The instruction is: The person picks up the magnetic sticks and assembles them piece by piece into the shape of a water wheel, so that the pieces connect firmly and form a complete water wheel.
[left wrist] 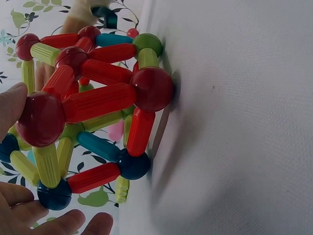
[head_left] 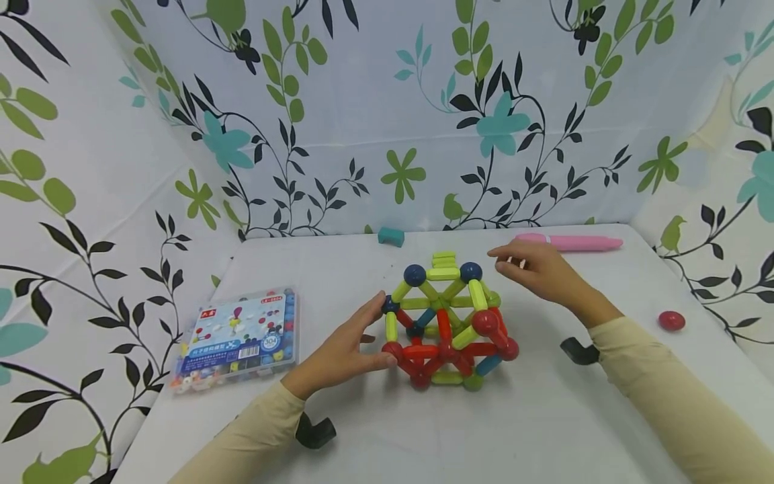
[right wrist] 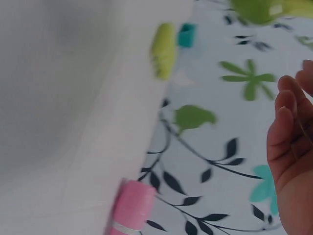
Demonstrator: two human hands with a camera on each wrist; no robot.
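A ball-and-stick structure (head_left: 446,349) of red, yellow-green and blue magnetic pieces stands on the white table. My left hand (head_left: 345,346) holds it at its left side. In the left wrist view the thumb lies against a large red ball (left wrist: 40,119), and fingertips touch a dark blue ball (left wrist: 55,194) across from it. My right hand (head_left: 538,272) hovers past the structure's upper right, apart from it, with nothing in it. Its fingers (right wrist: 283,132) are loosely bent in the right wrist view. A few yellow-green sticks (head_left: 444,256) lie just behind the structure.
A clear case (head_left: 238,336) of colored pieces with a printed label lies at left. At the back are a teal piece (head_left: 391,236) and a pink pen-shaped object (head_left: 583,243). A red oval piece (head_left: 671,320) lies at right. Leaf-patterned cloth (head_left: 363,121) hangs behind the table.
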